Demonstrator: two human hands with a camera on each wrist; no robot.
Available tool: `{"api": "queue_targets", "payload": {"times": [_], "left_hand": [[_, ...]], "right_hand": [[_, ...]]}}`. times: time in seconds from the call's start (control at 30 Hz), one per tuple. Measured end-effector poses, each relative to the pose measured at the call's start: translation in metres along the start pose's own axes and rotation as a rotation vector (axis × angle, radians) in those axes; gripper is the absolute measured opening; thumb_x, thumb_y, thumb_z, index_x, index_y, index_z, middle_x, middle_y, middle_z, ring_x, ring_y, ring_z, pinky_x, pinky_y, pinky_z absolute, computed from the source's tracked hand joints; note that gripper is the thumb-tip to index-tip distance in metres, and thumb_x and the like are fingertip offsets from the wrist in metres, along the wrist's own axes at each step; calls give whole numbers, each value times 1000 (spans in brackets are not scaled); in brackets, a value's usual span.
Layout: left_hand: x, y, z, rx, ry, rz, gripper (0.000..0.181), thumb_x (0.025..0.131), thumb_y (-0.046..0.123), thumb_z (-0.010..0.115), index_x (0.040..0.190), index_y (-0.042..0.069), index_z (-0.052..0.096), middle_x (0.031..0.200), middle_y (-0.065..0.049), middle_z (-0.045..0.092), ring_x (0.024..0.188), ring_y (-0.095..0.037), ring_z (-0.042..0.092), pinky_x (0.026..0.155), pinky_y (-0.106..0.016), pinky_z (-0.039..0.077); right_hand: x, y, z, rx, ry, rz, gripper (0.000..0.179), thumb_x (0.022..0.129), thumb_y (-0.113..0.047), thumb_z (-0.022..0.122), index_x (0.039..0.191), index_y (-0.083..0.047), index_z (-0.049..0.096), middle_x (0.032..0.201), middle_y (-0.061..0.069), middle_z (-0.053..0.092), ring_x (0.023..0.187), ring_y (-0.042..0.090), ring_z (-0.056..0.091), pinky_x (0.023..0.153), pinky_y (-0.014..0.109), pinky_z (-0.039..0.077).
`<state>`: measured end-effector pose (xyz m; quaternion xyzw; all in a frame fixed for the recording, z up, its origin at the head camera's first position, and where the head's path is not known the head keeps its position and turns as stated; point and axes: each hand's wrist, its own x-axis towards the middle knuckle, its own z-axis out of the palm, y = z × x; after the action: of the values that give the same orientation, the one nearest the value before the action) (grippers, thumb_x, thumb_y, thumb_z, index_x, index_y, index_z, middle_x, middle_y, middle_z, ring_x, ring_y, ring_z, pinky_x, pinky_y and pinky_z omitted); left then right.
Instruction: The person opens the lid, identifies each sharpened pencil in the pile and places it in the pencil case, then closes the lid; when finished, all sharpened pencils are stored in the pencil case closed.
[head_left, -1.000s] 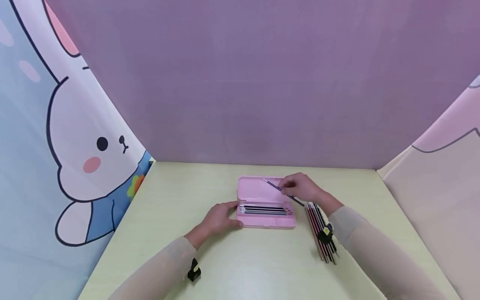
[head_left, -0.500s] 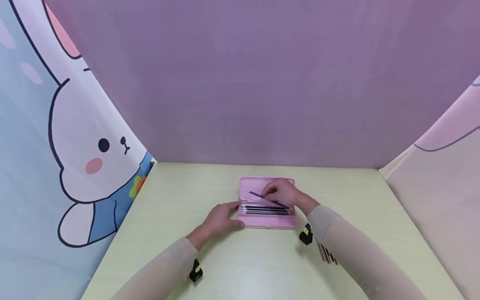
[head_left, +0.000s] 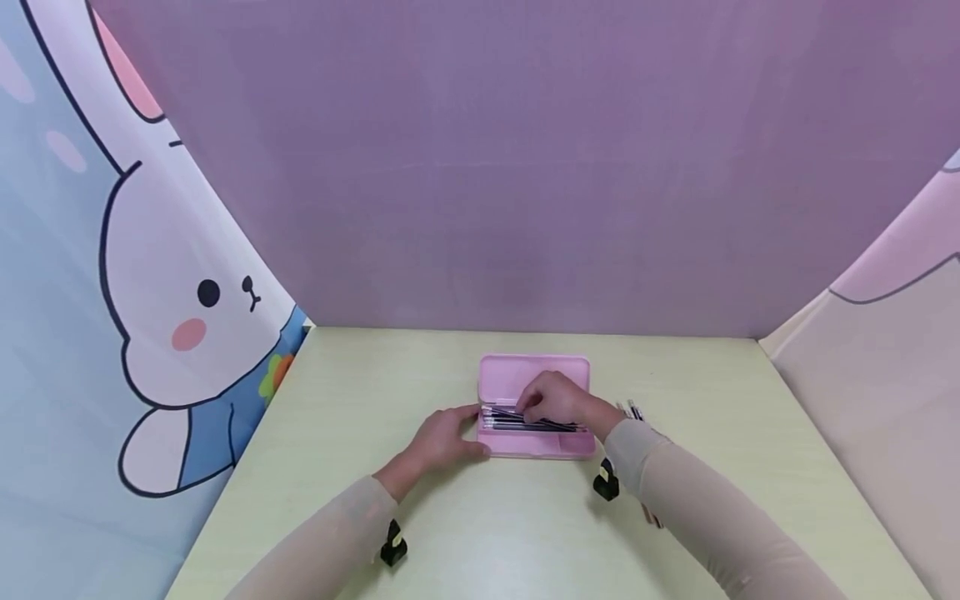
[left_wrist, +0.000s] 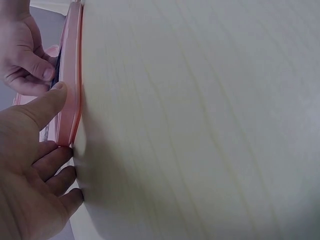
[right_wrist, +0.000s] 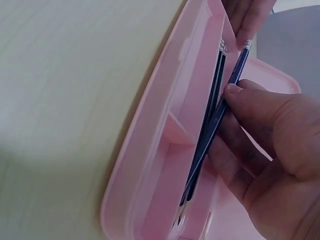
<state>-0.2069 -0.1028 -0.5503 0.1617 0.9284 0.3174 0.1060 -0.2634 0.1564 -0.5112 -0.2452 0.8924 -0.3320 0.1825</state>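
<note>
A pink pencil case (head_left: 577,447) lies with its lid (head_left: 498,377) raised on the table. Several dark pencils (right_wrist: 217,85) with whitish ends fill its long rear compartment. My left hand (head_left: 441,437) holds the case's left end, the thumb (left_wrist: 52,102) on the front side and fingers at the end. Over the compartment, my right hand (head_left: 557,398) pinches a dark blue pencil (right_wrist: 239,67) between thumb and fingers. That pencil slants across the others, its sharpened tip low in the compartment and its whitish end raised near my left fingers.
To the right of the case lies a bunch of pencils (head_left: 636,410), mostly hidden under my right sleeve (head_left: 690,492). A divider (right_wrist: 177,131) splits the case's front part. A purple cloth wall (head_left: 525,167) stands behind the pale table (head_left: 375,367).
My right hand has brought the pencil leftward from near the bunch, then down into the case, where it lies over the other pencils. My left hand has stayed at the case's left end.
</note>
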Motion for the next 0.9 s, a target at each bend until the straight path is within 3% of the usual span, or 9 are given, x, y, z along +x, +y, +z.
{"api": "queue_targets", "payload": {"times": [0.2,0.5,0.7,0.9], "left_hand": [[-4,1,0,-13,-5,-10,83,81,41,86,152,14,51,149,-11,58,140,-36,51,117,-54,42],[-6,0,1,-10,-4,-3,83,81,40,86,151,13,52,148,-11,59,140,-36,52,117,-53,43],[-5,-2,1,1,-1,10,84,81,41,85,152,13,51,147,-12,59,139,-36,52,117,-54,43],[-4,-3,1,4,-2,1,86,81,43,86,153,14,50,148,-11,59,140,-37,51,117,-55,42]], "right_hand": [[-5,-1,5,6,-30,-5,15,82,-1,83,92,-12,83,85,-4,78,81,7,67,77,25,59],[-9,0,9,-22,-11,-55,20,80,2,82,94,-12,82,87,-2,78,80,5,67,76,21,59],[-17,1,-4,12,-5,-59,17,84,0,79,99,-7,81,91,2,79,84,9,69,78,25,60],[-33,17,-23,69,30,-39,15,90,-5,77,105,-5,78,93,3,77,82,13,67,75,28,59]]}}
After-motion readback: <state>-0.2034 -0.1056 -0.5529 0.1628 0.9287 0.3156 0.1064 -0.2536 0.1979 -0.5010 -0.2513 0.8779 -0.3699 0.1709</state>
